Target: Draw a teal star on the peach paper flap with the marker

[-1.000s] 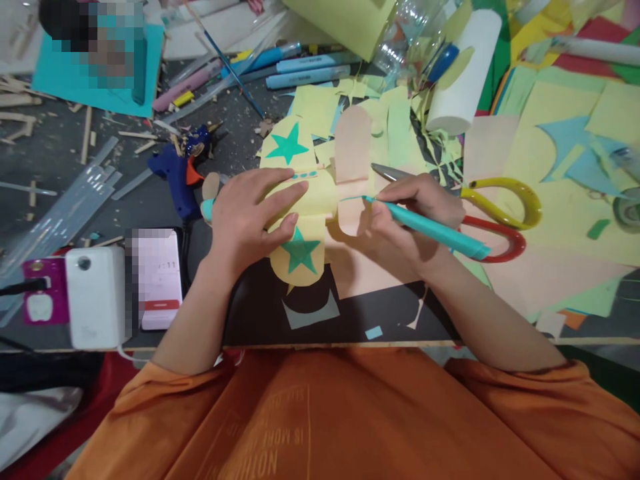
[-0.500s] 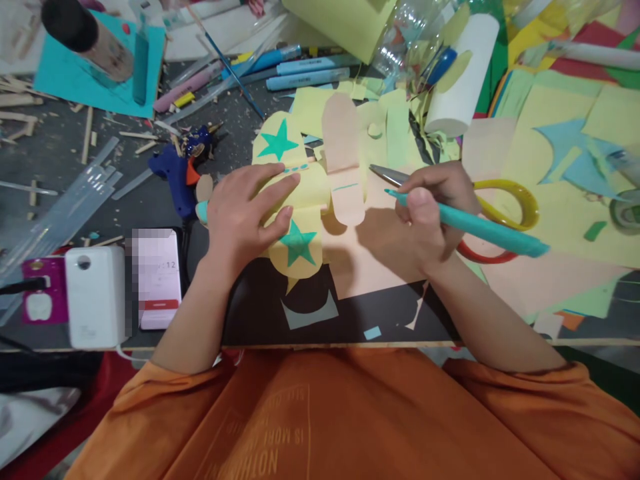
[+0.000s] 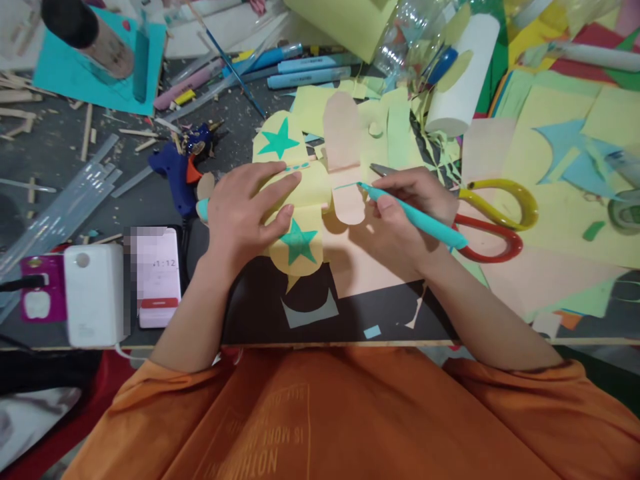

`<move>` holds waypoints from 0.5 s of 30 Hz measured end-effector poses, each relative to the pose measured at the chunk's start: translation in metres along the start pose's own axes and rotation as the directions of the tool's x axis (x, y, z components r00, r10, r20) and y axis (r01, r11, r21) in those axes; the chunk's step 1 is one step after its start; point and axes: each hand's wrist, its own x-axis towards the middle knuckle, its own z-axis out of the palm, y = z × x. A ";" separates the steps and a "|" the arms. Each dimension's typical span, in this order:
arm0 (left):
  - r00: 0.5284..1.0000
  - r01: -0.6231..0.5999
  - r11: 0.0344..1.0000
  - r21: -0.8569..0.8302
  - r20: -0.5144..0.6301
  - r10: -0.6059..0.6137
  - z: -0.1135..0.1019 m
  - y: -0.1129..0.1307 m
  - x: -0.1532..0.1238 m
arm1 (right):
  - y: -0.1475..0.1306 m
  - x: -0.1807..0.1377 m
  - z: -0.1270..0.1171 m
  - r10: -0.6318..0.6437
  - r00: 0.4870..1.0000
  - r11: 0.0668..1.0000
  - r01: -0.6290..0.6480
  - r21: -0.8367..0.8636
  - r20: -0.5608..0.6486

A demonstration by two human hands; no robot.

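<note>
My right hand (image 3: 413,210) grips a teal marker (image 3: 430,223) like a pen. Its tip touches the end of a short teal line on a rounded peach paper strip (image 3: 345,137). With fingers spread, my left hand (image 3: 250,207) lies flat on a yellow paper cutout (image 3: 314,187) whose rounded lobes carry a teal star (image 3: 280,139) and a second teal star (image 3: 299,242). A teal tip pokes out at the left side of that hand; what it belongs to is hidden. Scissors (image 3: 527,207) with yellow and red handles lie partly under my right hand.
A blue glue gun (image 3: 175,173), glue sticks (image 3: 85,193), a phone (image 3: 159,280) and a white power bank (image 3: 94,297) are on the left. Blue highlighters (image 3: 310,79) and a white roll (image 3: 465,73) lie at the back. Paper scraps (image 3: 575,227) cover the right side.
My right hand has moved left and the marker tip has come down onto the peach strip's line. More of the scissors' handles shows. My left hand has stayed in place.
</note>
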 end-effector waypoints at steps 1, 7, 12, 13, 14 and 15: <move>1.000 0.000 1.000 -0.001 0.002 0.000 0.000 0.000 0.000 | 0.001 0.000 0.000 0.009 1.000 1.000 -0.009 -0.012 0.015; 1.000 -0.010 1.000 -0.013 0.000 0.010 0.000 0.000 0.000 | 0.002 -0.001 -0.003 -0.037 0.999 0.998 0.036 -0.044 -0.013; 1.000 -0.010 1.000 0.005 0.017 0.010 -0.002 0.002 0.000 | 0.004 -0.003 -0.002 -0.019 1.000 0.998 0.019 -0.065 -0.002; 1.000 -0.011 1.000 0.007 0.017 0.010 -0.002 0.002 0.000 | 0.006 -0.003 -0.002 -0.021 1.000 0.998 0.021 -0.060 0.002; 1.000 -0.013 1.000 0.012 0.016 0.013 -0.002 0.002 0.000 | 0.007 -0.003 -0.002 -0.025 1.000 0.998 0.026 -0.054 0.006; 1.000 -0.018 1.000 0.020 0.015 0.017 -0.002 0.002 0.000 | 0.009 -0.003 -0.002 -0.030 1.000 0.998 0.030 -0.051 0.004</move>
